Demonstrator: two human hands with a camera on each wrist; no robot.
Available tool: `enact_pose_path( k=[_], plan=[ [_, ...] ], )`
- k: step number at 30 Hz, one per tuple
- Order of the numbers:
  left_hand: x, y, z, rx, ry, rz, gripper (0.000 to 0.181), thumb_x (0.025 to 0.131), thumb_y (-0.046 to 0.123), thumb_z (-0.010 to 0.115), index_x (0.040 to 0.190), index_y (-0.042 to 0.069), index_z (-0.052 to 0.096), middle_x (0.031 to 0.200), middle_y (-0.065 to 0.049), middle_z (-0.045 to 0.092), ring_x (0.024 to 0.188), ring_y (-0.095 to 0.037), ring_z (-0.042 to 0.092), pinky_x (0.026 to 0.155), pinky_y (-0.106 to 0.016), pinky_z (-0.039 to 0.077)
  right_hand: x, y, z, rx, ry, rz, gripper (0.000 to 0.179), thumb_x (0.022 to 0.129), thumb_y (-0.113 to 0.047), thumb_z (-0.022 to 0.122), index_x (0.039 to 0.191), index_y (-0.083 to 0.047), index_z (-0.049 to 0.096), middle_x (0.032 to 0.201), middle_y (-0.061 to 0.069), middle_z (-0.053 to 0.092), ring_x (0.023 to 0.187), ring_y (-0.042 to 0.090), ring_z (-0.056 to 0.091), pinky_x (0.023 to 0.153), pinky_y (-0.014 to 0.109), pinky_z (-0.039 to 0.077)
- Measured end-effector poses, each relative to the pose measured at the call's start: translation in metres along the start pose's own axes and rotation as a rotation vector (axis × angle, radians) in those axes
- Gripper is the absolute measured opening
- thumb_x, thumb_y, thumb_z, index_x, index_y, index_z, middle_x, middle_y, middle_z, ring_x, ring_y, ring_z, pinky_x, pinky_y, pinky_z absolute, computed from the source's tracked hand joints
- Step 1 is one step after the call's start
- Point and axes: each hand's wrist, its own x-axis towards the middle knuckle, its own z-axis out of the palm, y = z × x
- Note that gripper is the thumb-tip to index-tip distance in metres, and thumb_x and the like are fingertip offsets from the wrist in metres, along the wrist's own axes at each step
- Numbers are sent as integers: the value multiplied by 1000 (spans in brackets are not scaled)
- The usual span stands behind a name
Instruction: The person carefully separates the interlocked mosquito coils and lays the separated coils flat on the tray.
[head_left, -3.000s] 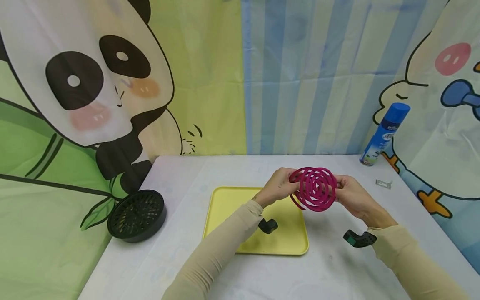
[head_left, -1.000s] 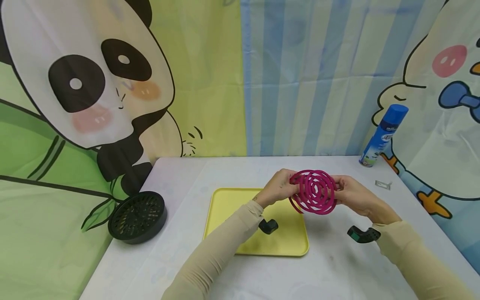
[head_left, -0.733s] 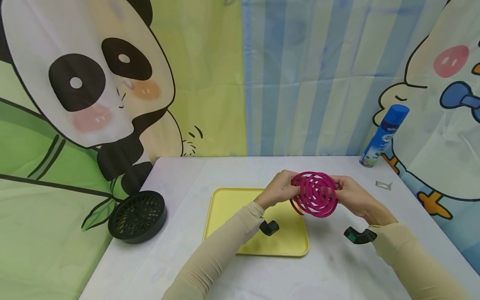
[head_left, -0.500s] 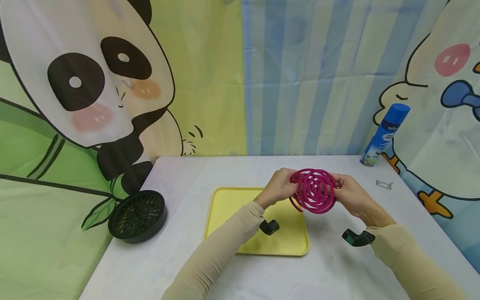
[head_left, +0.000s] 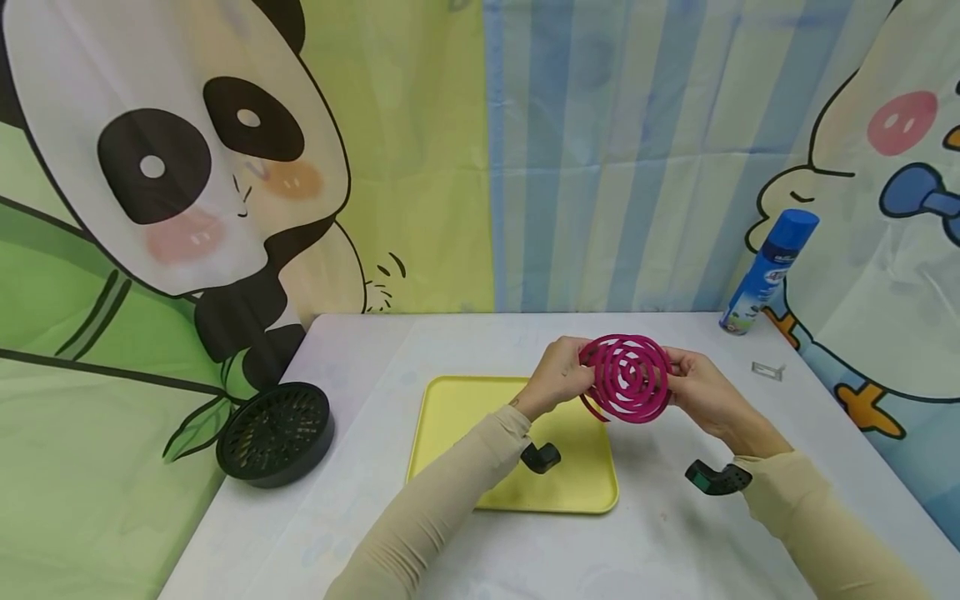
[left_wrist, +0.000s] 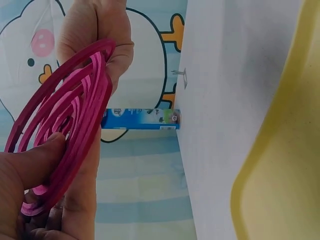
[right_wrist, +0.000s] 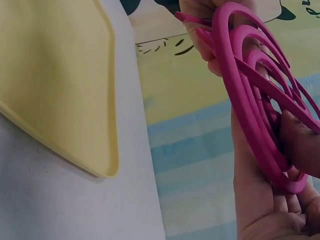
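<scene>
A deep pink spiral mosquito coil is held up between both hands, above the table and partly over the tray's right edge. My left hand pinches its left side; in the left wrist view the thumb presses on the near face, other fingers behind. My right hand grips the right side, its thumb among the rings in the right wrist view. There the rings spread apart, with one strand crossing over the others. A loose end sticks out near the left hand.
A yellow tray lies beneath the left forearm. A round black slotted holder stands at the left table edge. At the back right are a blue spray can and a small metal stand. Printed curtains surround the table.
Both hands keep hold of the coil, which has dipped slightly and risen again with small changes of tilt. Tray, holder, can and metal stand stay where they were.
</scene>
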Motion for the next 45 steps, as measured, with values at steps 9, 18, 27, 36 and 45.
enact_pose_path(
  k=[9, 18, 27, 36, 45],
  plan=[
    [2, -1, -1, -16, -8, -21, 13, 94, 3, 67, 105, 1, 73, 73, -5, 69, 60, -9, 64, 57, -22, 58, 1, 0, -3, 37, -30, 14, 28, 103, -10, 57, 131, -4, 52, 99, -5, 72, 88, 8, 70, 80, 28, 62],
    [1, -1, -1, -33, -17, -25, 11, 94, 3, 66, 103, 1, 73, 69, -5, 67, 58, -11, 63, 54, -22, 56, 2, 3, -3, 72, -52, -12, 23, 103, -11, 58, 127, -9, 55, 99, -3, 74, 87, 9, 72, 78, 29, 62],
    [3, -1, -1, -34, -15, -14, 13, 94, 1, 65, 105, 2, 73, 69, -5, 67, 58, -11, 63, 53, -21, 55, 1, 5, -4, 117, -73, 4, 36, 101, -10, 61, 135, -6, 51, 104, -2, 74, 90, 12, 72, 80, 30, 62],
    [3, 0, 0, -36, -21, 0, 11, 95, 4, 66, 103, 2, 73, 69, -5, 67, 59, -12, 65, 55, -23, 57, 1, 10, -4, 72, -87, 13, 62, 97, -4, 66, 150, 3, 34, 111, -4, 74, 97, 15, 74, 84, 34, 61],
    [2, 2, 0, -23, -13, 9, 14, 94, 1, 66, 107, 2, 73, 67, -4, 65, 57, -10, 62, 54, -21, 55, -1, 11, -8, 75, -126, -7, 63, 94, 0, 69, 148, -5, 38, 115, -3, 74, 99, 14, 73, 87, 33, 61]
  ],
)
